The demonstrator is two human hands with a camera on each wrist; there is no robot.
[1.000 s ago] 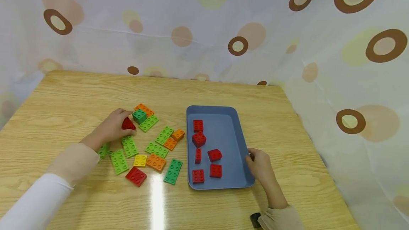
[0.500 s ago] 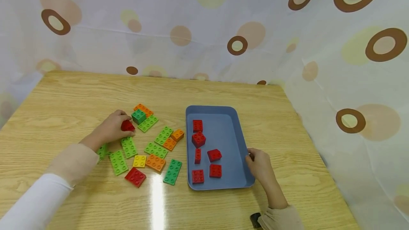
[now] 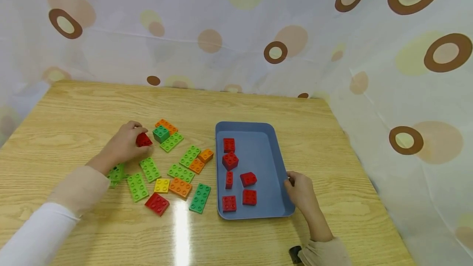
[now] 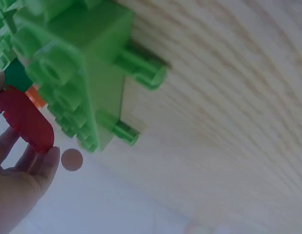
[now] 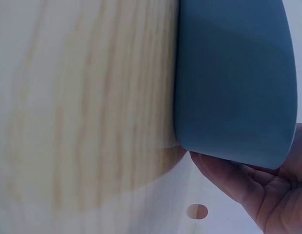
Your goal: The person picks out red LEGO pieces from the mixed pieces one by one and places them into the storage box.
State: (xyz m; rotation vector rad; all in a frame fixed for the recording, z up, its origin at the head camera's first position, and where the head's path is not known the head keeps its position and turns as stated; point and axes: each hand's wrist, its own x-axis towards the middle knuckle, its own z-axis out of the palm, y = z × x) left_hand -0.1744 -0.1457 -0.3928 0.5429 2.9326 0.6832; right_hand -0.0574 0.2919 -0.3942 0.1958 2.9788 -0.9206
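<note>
My left hand (image 3: 123, 145) pinches a red toy brick (image 3: 143, 139) between thumb and fingers at the left of the table. In the left wrist view this red brick (image 4: 26, 119) shows a rounded edge, and its studs are not clear. A light green brick piece with two pegs (image 4: 92, 78) is close to that camera. On the right, my right hand (image 3: 300, 190) grips the right wall of a blue-grey tray (image 3: 278, 151). The right wrist view shows its fingers (image 5: 221, 173) against the tray's outer side (image 5: 233, 83). Several red bricks (image 3: 230, 161) lie inside the tray, mostly along its left.
Between left hand and tray lie light green bricks (image 3: 138, 186), orange bricks (image 3: 180, 187), a yellow brick (image 3: 161, 185) and a green brick (image 3: 200, 198). A loose red brick (image 3: 157, 204) is nearest the front. Behind the wooden table (image 3: 258, 237) hangs a patterned curtain (image 3: 166, 60).
My left hand has drawn slightly left with the red brick, uncovering more of the light green piece below it. The right hand, the tray and the other bricks stay put.
</note>
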